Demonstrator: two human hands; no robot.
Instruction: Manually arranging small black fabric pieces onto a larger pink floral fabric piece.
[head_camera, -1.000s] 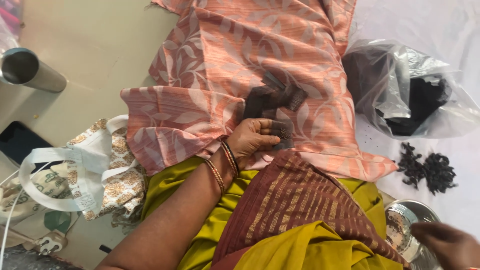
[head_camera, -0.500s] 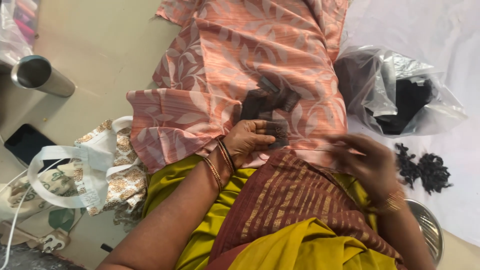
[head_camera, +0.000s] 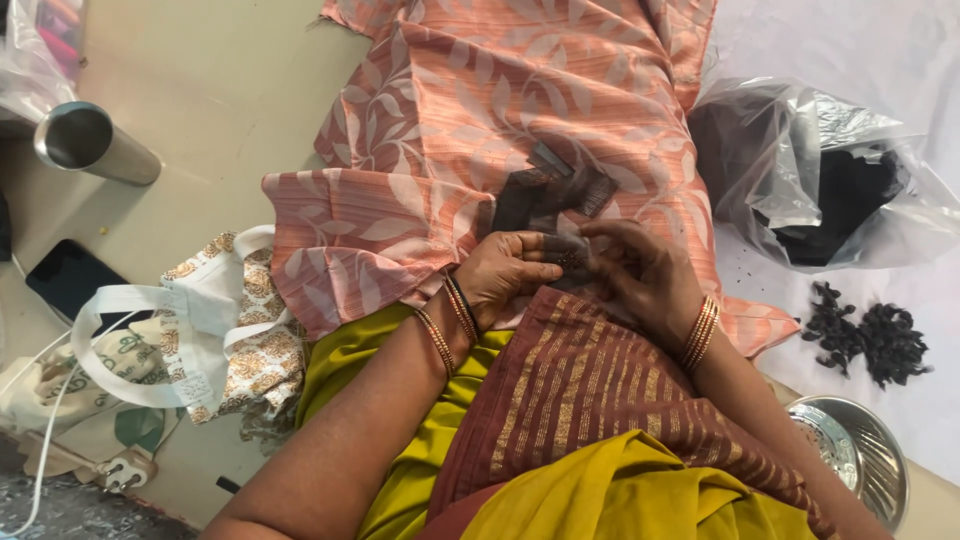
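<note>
Both hands meet at the near edge of a peach-pink cloth printed with pale leaves, spread flat on the floor in front of the person's lap. The left hand has its fingers curled shut, pinching a small dark strip of bristly hair-like material against the cloth. The right hand comes in from the other side, its fingers bent and closed on the same strip, so the two hands touch at it. Just beyond them, more dark strips lie on the cloth. To the right, well apart, a clear plastic bag holding black material rests on a white sheet, with two small black clumps near it and a round steel dish closer in. On the left lie a patterned cloth bag with white handles, a steel tumbler on its side and a black phone.
</note>
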